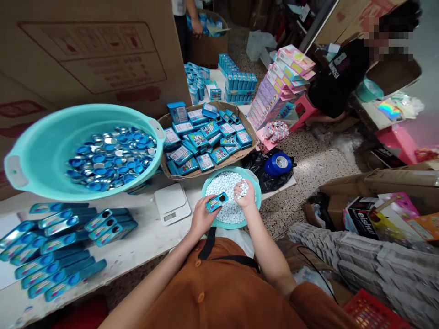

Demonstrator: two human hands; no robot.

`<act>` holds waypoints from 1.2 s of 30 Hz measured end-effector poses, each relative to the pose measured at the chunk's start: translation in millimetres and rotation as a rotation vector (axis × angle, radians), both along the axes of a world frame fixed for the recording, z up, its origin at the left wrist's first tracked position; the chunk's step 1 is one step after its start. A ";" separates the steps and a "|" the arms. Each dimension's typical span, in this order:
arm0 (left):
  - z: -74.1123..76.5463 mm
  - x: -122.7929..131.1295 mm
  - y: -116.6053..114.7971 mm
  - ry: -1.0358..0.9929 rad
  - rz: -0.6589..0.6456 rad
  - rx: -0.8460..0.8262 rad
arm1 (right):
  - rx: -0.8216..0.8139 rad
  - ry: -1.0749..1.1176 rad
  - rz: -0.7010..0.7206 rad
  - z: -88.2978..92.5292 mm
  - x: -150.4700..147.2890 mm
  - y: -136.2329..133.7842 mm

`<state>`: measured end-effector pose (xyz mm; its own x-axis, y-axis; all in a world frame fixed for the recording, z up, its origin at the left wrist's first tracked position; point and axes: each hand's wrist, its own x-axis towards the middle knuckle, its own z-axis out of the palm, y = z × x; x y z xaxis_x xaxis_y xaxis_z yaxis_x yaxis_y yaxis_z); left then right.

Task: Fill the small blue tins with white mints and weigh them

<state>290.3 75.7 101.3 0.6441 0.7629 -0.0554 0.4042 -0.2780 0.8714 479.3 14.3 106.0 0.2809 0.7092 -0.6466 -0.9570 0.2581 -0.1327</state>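
Your left hand point(202, 214) grips a blue tin point(215, 203) over the bowl point(258, 194) of white pellets point(222, 183); the tin's inside is too dark to make out. Your right hand point(247, 198) curls around more pellets, apparently covering some.

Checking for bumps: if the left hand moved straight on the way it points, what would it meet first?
Probably the right hand, though depth is unclear: the tin in the left hand might brush the white pellets in the bowl first.
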 end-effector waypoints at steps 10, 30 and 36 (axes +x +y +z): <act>9.0 19.4 -4.9 0.036 -0.165 0.131 | -0.093 -0.091 -0.116 12.2 -10.2 0.8; 30.1 10.0 2.2 0.194 -0.311 0.346 | -0.211 -0.213 -0.232 6.8 -37.6 0.5; -19.0 14.9 24.5 0.016 -0.278 0.295 | -0.152 -0.128 -0.244 -21.0 -25.5 13.5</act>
<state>305.1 100.2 82.3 0.8291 0.5442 0.1283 0.2910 -0.6159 0.7321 453.8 27.9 85.0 0.5170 0.5084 -0.6886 -0.8422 0.4461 -0.3029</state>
